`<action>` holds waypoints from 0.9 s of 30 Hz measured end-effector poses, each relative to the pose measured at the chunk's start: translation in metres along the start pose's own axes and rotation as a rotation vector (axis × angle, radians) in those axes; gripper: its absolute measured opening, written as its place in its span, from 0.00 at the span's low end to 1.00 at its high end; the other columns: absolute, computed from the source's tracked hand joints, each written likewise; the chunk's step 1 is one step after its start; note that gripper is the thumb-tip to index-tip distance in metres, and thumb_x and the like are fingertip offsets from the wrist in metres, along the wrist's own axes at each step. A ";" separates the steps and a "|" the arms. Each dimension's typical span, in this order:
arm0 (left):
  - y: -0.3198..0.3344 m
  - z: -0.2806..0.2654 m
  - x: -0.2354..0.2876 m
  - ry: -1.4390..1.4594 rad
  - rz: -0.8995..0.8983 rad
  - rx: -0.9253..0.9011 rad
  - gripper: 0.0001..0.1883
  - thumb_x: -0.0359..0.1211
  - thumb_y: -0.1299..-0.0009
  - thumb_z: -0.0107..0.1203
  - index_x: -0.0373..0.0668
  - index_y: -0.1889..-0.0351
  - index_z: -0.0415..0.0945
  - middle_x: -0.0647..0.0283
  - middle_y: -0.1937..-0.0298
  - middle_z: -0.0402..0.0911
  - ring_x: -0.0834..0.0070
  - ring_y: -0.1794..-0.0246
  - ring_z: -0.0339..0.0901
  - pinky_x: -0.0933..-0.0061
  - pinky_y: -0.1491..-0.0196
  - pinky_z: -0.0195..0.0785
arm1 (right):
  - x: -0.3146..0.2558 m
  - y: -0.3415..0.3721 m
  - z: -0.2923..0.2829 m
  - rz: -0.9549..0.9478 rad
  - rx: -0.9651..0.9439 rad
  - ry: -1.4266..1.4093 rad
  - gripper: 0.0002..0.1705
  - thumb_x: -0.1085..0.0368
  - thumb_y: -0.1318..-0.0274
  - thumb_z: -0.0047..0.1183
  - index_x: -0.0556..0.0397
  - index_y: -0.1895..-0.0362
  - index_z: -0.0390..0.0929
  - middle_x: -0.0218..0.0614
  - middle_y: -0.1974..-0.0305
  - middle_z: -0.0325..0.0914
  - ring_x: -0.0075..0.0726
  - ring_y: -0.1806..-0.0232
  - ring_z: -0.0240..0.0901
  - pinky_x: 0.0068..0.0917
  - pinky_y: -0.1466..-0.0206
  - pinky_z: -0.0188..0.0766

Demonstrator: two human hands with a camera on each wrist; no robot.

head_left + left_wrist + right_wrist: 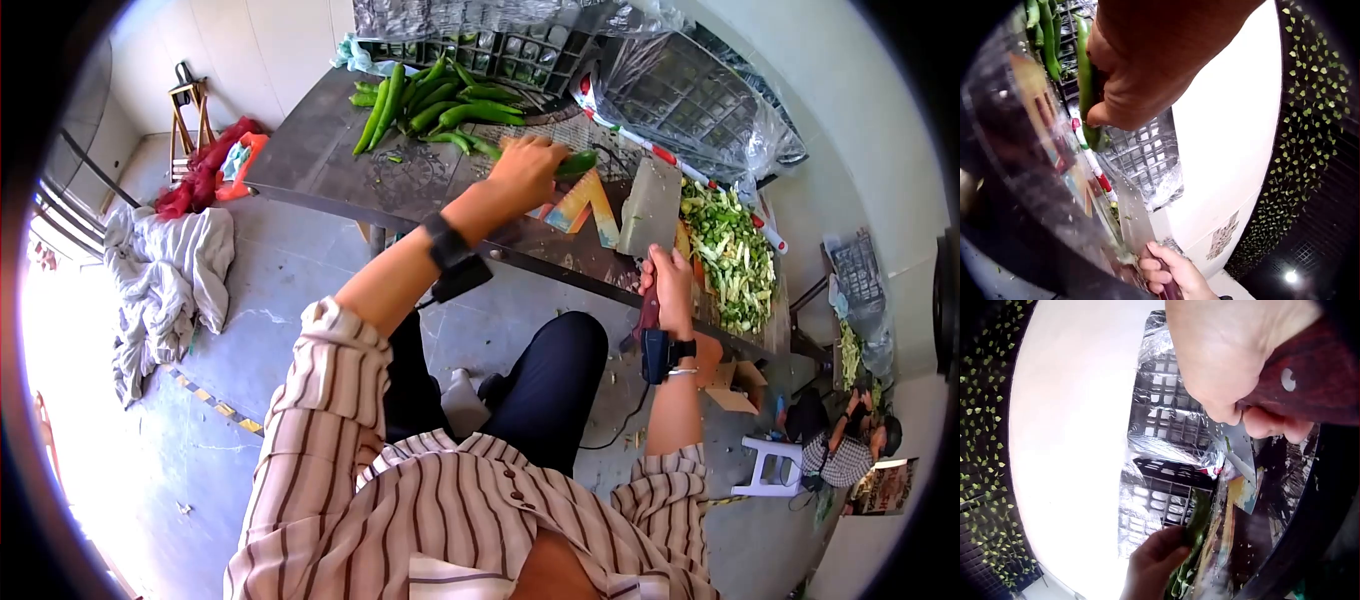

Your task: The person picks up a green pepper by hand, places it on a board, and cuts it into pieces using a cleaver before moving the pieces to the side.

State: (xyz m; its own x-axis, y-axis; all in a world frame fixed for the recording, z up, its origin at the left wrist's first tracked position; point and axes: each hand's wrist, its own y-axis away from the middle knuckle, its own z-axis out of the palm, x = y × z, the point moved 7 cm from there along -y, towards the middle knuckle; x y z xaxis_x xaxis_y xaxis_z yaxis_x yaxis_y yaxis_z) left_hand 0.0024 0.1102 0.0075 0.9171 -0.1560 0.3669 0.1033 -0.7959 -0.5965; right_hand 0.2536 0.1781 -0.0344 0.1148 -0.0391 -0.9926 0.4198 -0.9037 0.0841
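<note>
In the head view my left hand (530, 168) is over the table, gripping a long green pepper (577, 163) whose end sticks out to the right. The left wrist view shows the thumb and fingers around this pepper (1085, 78). My right hand (672, 285) holds a cleaver (650, 205) by its dark red wooden handle (1316, 381), near the table's front edge. Its broad blade lies between the held pepper and a heap of chopped green pepper (730, 255). Bits of green cling to the blade. Whole green peppers (435, 100) lie piled at the back left.
The dark table (320, 150) has a colourful printed board (575, 205) near the cleaver. Black plastic-wrapped crates (690, 95) stand along the back, with a red-and-white tube (650, 148) before them. Another person (845, 445) sits at the far right by a white stool (772, 465).
</note>
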 end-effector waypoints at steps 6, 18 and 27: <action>-0.051 -0.007 0.001 -0.158 0.120 0.155 0.22 0.31 0.44 0.56 0.46 0.48 0.72 0.61 0.45 0.70 0.64 0.41 0.64 0.60 0.42 0.56 | 0.004 -0.002 -0.004 0.014 0.038 -0.008 0.10 0.61 0.41 0.48 0.53 0.69 0.67 0.27 0.81 0.66 0.20 0.85 0.62 0.21 0.83 0.64; -0.004 -0.040 -0.109 -0.478 -0.324 -0.050 0.19 0.30 0.43 0.50 0.50 0.52 0.76 0.61 0.52 0.74 0.59 0.47 0.66 0.59 0.48 0.62 | 0.001 0.000 -0.001 0.003 0.001 -0.006 0.10 0.60 0.41 0.47 0.53 0.68 0.67 0.26 0.80 0.67 0.19 0.84 0.62 0.20 0.82 0.65; -0.002 -0.042 -0.117 -0.459 -0.328 0.026 0.13 0.31 0.44 0.54 0.44 0.60 0.71 0.59 0.59 0.75 0.58 0.52 0.70 0.59 0.51 0.62 | 0.001 0.002 -0.001 0.019 0.016 -0.022 0.09 0.60 0.41 0.47 0.52 0.67 0.67 0.26 0.80 0.66 0.18 0.84 0.62 0.20 0.82 0.64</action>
State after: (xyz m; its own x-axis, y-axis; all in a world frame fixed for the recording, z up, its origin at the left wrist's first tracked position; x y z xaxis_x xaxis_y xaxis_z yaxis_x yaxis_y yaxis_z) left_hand -0.1209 0.1051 -0.0041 0.9084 0.3720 0.1911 0.4149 -0.7444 -0.5231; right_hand 0.2555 0.1768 -0.0357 0.1027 -0.0652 -0.9926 0.4037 -0.9093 0.1014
